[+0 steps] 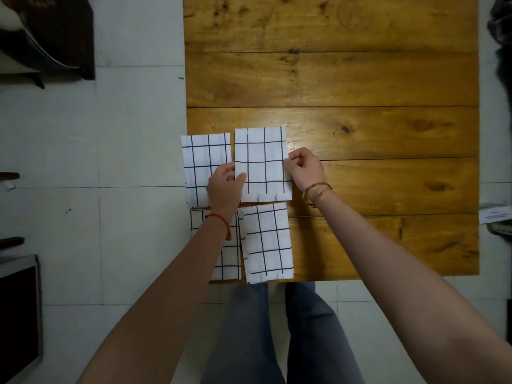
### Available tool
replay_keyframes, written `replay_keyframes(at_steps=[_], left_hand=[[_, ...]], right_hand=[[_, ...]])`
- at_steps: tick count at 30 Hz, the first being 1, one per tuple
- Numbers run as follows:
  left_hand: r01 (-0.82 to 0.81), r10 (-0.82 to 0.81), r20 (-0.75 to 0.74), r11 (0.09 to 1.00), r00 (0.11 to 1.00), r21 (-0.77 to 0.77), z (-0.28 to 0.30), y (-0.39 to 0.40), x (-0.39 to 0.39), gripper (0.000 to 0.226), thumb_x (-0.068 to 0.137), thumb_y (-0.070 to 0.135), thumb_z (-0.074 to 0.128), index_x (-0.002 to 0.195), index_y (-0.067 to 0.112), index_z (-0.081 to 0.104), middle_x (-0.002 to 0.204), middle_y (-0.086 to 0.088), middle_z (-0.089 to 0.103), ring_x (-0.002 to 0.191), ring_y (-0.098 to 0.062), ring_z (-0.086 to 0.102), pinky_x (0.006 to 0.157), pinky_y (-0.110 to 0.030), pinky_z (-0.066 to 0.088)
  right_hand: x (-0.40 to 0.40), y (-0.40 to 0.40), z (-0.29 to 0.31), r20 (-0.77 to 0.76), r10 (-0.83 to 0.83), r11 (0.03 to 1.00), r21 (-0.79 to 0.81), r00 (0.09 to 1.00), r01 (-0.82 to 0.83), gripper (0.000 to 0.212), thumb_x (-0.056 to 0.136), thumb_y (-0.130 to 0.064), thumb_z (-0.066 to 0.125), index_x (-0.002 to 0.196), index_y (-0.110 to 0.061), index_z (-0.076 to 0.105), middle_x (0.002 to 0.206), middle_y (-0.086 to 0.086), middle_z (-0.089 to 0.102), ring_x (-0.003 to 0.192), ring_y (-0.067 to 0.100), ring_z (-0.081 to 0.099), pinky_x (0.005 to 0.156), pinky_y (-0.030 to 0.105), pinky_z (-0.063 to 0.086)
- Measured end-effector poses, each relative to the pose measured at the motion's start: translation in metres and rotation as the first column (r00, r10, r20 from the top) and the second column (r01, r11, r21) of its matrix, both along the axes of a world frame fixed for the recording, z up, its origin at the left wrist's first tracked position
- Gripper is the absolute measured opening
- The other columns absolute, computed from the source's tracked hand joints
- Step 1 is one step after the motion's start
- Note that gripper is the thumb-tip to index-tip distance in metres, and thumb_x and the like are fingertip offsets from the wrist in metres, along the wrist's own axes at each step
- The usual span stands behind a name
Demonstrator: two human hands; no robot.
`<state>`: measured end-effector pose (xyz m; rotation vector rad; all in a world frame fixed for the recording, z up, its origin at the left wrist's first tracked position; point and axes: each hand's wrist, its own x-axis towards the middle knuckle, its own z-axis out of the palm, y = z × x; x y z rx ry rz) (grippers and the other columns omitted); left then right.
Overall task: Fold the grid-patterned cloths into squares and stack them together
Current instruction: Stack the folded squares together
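Note:
Several folded white cloths with a black grid lie at the near left corner of the wooden table [360,134]. The far right cloth [263,151] is held at both side edges: my left hand [224,187] grips its left edge with the thumb on top, and my right hand [304,167] pinches its right edge. A far left cloth [203,159] lies beside it, partly under my left hand. A near right cloth [267,242] lies by the table's front edge. A near left cloth [231,259] is mostly hidden by my left forearm.
The table's left edge runs right by the left cloths, which overhang it slightly. Dark furniture [55,31] stands at the far left on the tiled floor [124,134]. A white paper item [494,214] sits just off the table's right edge.

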<state>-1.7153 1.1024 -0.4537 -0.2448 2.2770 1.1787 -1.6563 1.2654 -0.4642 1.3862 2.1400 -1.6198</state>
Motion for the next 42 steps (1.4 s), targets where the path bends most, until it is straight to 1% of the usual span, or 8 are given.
replay_keyframes(at_steps=[2, 5, 10, 15, 21, 24, 33, 42], left_hand=[[0.017, -0.019, -0.06, 0.999, 0.998, -0.036, -0.005, 0.0, 0.006, 0.037, 0.083, 0.011, 0.068, 0.119, 0.005, 0.062, 0.095, -0.007, 0.07, 0.081, -0.016, 0.065, 0.078, -0.026, 0.057], [0.074, -0.083, -0.107, 0.993, 0.991, -0.092, -0.009, -0.003, 0.011, 0.042, 0.084, 0.01, 0.068, 0.125, 0.004, 0.059, 0.107, -0.009, 0.07, 0.083, -0.008, 0.059, 0.066, 0.001, 0.039], [0.128, -0.147, -0.184, 0.985, 0.972, -0.112, -0.003, -0.015, 0.017, 0.04, 0.087, 0.012, 0.064, 0.127, 0.007, 0.058, 0.114, -0.009, 0.068, 0.091, -0.012, 0.063, 0.083, -0.023, 0.054], [0.062, -0.162, -0.376, 0.963, 0.912, -0.263, 0.001, -0.046, 0.006, 0.039, 0.087, 0.012, 0.061, 0.125, 0.007, 0.057, 0.115, -0.009, 0.063, 0.107, -0.023, 0.057, 0.089, -0.019, 0.038], [0.102, -0.185, -0.169, 0.906, 0.968, -0.41, -0.007, -0.075, -0.023, 0.064, 0.088, 0.014, 0.06, 0.146, 0.009, 0.032, 0.146, -0.012, 0.038, 0.134, -0.032, 0.031, 0.105, -0.043, 0.036], [0.215, -0.264, -0.079, 0.898, 0.961, -0.383, -0.017, -0.081, -0.03, 0.065, 0.088, 0.008, 0.057, 0.147, 0.007, 0.031, 0.147, -0.014, 0.037, 0.134, -0.034, 0.032, 0.108, -0.042, 0.033], [0.301, -0.345, -0.146, 0.918, 0.927, -0.258, -0.027, -0.095, -0.033, 0.064, 0.086, 0.003, 0.056, 0.146, 0.005, 0.034, 0.144, -0.015, 0.042, 0.133, -0.033, 0.037, 0.111, -0.04, 0.033], [0.209, -0.243, -0.094, 0.937, 0.965, -0.28, -0.014, -0.124, 0.008, 0.061, 0.089, 0.01, 0.059, 0.145, 0.005, 0.034, 0.141, -0.016, 0.042, 0.125, -0.032, 0.046, 0.103, -0.046, 0.044]], right_hand=[[0.008, 0.0, -0.005, 0.04, 0.116, 0.99, 0.072, 0.992, -0.119, 0.004, 0.087, -0.014, 0.055, 0.091, -0.014, 0.055, 0.067, -0.006, 0.051, 0.058, 0.004, 0.046, 0.055, 0.012, 0.037], [0.016, -0.004, -0.01, 0.096, 0.258, 0.95, 0.158, 0.961, -0.27, 0.013, 0.088, -0.017, 0.052, 0.099, -0.013, 0.057, 0.074, -0.003, 0.059, 0.066, 0.011, 0.053, 0.061, 0.023, 0.044], [0.024, -0.014, -0.013, 0.166, 0.325, 0.866, 0.343, 0.931, -0.364, 0.028, 0.09, -0.017, 0.047, 0.115, -0.009, 0.056, 0.107, 0.008, 0.057, 0.099, 0.023, 0.053, 0.083, 0.034, 0.047], [0.036, -0.032, -0.014, 0.261, 0.333, 0.742, 0.521, 0.906, -0.422, 0.039, 0.088, -0.018, 0.049, 0.125, -0.005, 0.051, 0.117, 0.015, 0.051, 0.105, 0.029, 0.045, 0.088, 0.042, 0.044], [0.036, -0.048, -0.018, 0.29, 0.337, 0.699, 0.56, 0.896, -0.445, 0.05, 0.085, -0.016, 0.052, 0.133, -0.002, 0.046, 0.119, 0.019, 0.048, 0.106, 0.032, 0.045, 0.087, 0.041, 0.043], [0.031, -0.053, -0.017, 0.306, 0.33, 0.695, 0.562, 0.893, -0.449, 0.051, 0.084, -0.015, 0.051, 0.133, -0.004, 0.045, 0.12, 0.018, 0.048, 0.106, 0.032, 0.044, 0.086, 0.04, 0.042], [0.026, -0.056, -0.015, 0.327, 0.325, 0.687, 0.563, 0.887, -0.459, 0.054, 0.085, -0.015, 0.051, 0.137, -0.005, 0.042, 0.128, 0.017, 0.046, 0.109, 0.032, 0.044, 0.089, 0.041, 0.041], [0.086, -0.075, -0.006, 0.352, 0.246, 0.724, 0.553, 0.903, -0.413, 0.047, 0.089, -0.018, 0.051, 0.133, -0.005, 0.044, 0.119, 0.016, 0.05, 0.103, 0.028, 0.047, 0.09, 0.037, 0.042]])
